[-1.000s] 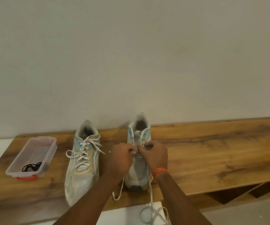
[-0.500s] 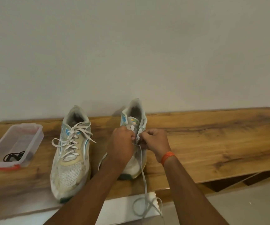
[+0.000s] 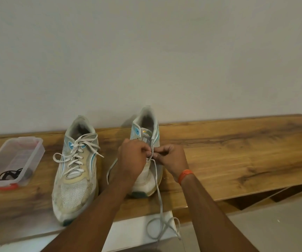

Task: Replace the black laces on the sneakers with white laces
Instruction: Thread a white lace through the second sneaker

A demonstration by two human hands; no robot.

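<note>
Both grips pinching the white lace [image 3: 157, 180] at the right sneaker [image 3: 145, 142], left hand [image 3: 132, 159] and right hand [image 3: 172, 159] threading eyelets.

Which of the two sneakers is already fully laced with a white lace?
The pale mesh sneaker beside the clear plastic box; both hands work on the other sneaker.

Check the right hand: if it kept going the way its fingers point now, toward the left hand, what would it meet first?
The right hand pinches the white lace at the right sneaker. Its fingers point toward the left hand, so it would probably meet the sneaker's eyelet edge first, then the left hand's fingers; depth is unclear.
</note>
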